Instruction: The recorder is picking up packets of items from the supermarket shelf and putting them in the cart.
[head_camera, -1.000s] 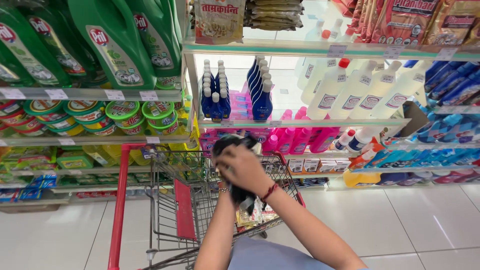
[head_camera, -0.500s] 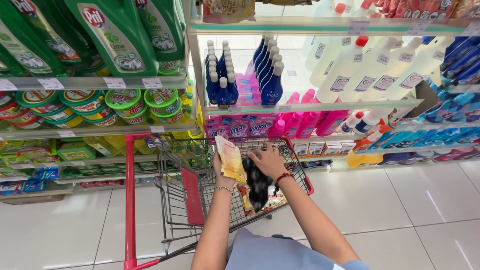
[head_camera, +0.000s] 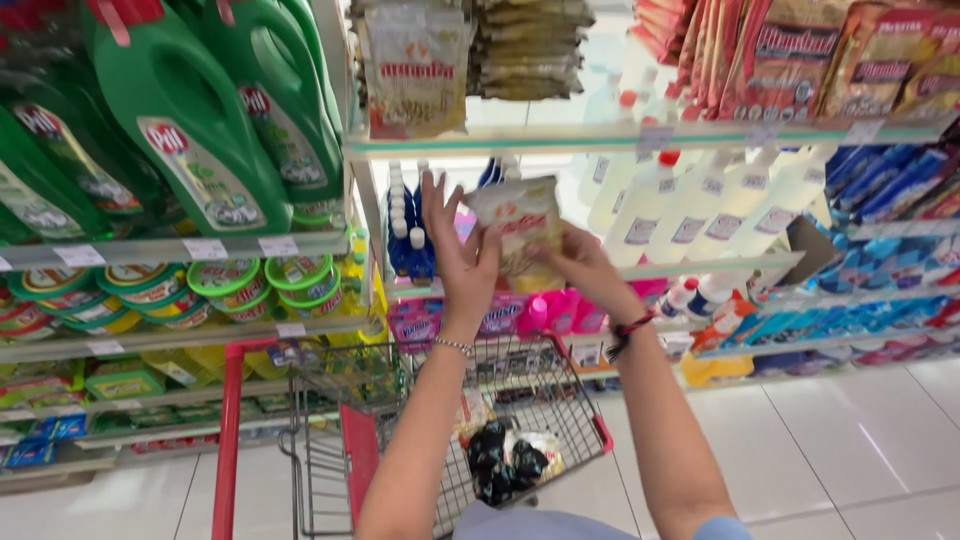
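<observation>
I have lifted the pale yellow plastic packet (head_camera: 520, 225) out of the red wire cart (head_camera: 560, 400) up to mid-frame; both my hands rose with it.

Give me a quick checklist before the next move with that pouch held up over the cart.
1. Pouch secured: ok. Both hands are on it, the left hand at its left edge, the right hand at its lower right.
2. Left grip firm: cannot tell. The fingers are spread open, only the thumb side seems to pinch.
3. Cart under the hands: ok. The wire basket sits directly below the forearms.
4. Room in the basket: ok. Only a dark bundle and a light packet lie at the near end.
5. Pouch clear of the shelf edge: ok, it hangs below it.
6. Pouch intact: cannot tell, too blurred.
</observation>
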